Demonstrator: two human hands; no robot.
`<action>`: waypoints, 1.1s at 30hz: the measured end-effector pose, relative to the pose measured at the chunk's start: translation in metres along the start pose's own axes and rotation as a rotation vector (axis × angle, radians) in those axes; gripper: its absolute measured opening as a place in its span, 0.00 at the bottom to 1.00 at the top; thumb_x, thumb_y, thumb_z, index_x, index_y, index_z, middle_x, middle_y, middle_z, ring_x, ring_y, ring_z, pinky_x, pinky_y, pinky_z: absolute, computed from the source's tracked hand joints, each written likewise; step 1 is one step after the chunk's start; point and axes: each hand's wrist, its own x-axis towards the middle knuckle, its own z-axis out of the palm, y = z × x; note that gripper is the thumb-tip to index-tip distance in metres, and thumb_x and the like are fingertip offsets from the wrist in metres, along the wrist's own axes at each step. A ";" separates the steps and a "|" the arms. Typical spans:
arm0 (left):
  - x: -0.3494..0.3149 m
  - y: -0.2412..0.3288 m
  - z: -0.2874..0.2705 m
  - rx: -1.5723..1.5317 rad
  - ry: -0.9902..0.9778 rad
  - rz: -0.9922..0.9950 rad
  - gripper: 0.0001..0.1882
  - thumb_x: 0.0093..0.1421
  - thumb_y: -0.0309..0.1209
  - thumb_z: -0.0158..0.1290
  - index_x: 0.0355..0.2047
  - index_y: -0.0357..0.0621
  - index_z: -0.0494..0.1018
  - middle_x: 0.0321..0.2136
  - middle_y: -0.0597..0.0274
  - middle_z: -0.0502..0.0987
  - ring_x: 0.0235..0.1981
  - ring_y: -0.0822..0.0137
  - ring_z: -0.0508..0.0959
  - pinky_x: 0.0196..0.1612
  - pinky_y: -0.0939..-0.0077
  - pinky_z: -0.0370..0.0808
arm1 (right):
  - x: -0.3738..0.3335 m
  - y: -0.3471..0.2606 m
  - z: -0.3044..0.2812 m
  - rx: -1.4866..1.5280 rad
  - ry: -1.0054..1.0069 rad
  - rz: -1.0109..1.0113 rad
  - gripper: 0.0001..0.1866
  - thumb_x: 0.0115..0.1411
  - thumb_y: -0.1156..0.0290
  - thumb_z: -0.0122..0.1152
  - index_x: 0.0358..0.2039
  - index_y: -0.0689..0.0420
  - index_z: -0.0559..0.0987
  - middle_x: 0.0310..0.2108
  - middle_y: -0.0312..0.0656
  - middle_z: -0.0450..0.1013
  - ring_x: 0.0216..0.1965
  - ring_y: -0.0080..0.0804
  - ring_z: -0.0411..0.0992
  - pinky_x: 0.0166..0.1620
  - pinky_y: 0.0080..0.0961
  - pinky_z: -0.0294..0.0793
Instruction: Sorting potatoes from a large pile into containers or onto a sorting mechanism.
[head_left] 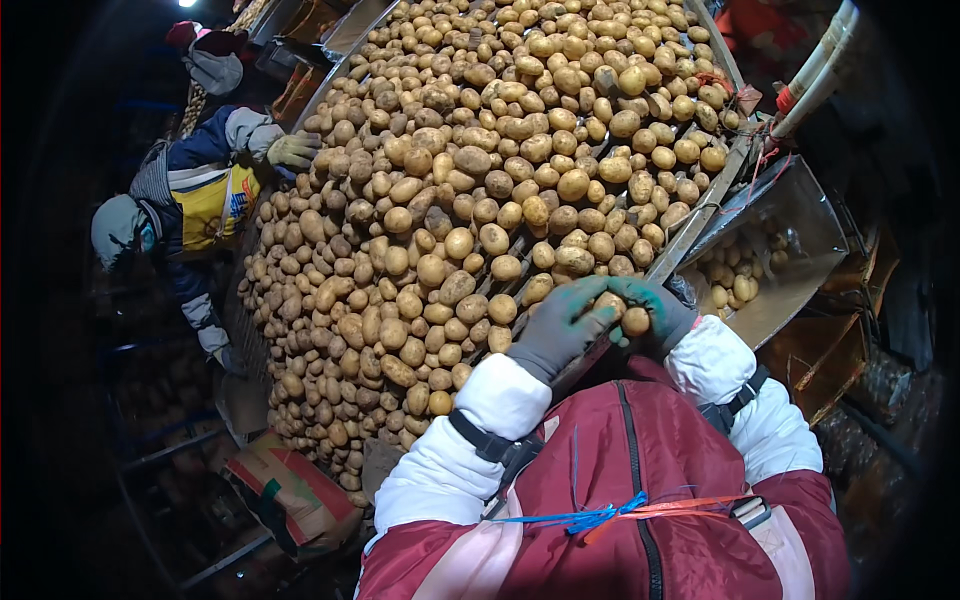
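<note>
Both my hands wear grey gloves with green-coated fingers and are close together at the near edge of a sloping table heaped with potatoes. My left hand (562, 325) has its fingers curled against one potato (606, 301). Just beside it, my right hand (662, 308) is closed around another potato (635, 321), its thumb and fingers partly hidden. Loose potatoes (460, 243), round to oval and some dusted with soil, spread away from my hands across the table.
A metal-and-wood rail (690, 235) edges the table at the right. Beyond it stands an open carton (800, 280) with potatoes inside. A co-worker (205, 190) in a yellow bib reaches onto the pile from the left. A printed carton (290, 490) is at lower left.
</note>
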 end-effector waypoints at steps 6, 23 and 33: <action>0.011 -0.064 -0.085 0.216 0.448 -0.253 0.19 0.61 0.37 0.58 0.50 0.42 0.77 0.47 0.49 0.79 0.47 0.57 0.79 0.52 0.67 0.75 | -0.058 -0.032 -0.053 -0.064 0.286 -0.225 0.19 0.69 0.58 0.54 0.51 0.60 0.76 0.38 0.40 0.76 0.32 0.27 0.77 0.26 0.24 0.78; 0.014 -0.039 -0.021 -0.224 0.416 -0.084 0.34 0.56 0.35 0.62 0.61 0.37 0.67 0.53 0.53 0.74 0.50 0.64 0.75 0.54 0.72 0.73 | -0.001 -0.015 0.001 -0.060 0.377 -0.033 0.23 0.70 0.55 0.49 0.61 0.51 0.68 0.43 0.41 0.77 0.33 0.34 0.79 0.32 0.31 0.81; 0.014 -0.107 -0.135 0.908 0.436 -0.138 0.26 0.52 0.33 0.59 0.53 0.49 0.72 0.49 0.50 0.74 0.50 0.49 0.74 0.52 0.57 0.73 | 0.041 0.005 -0.012 -0.960 -0.240 -0.474 0.19 0.53 0.80 0.68 0.46 0.54 0.79 0.36 0.37 0.76 0.36 0.32 0.77 0.38 0.27 0.79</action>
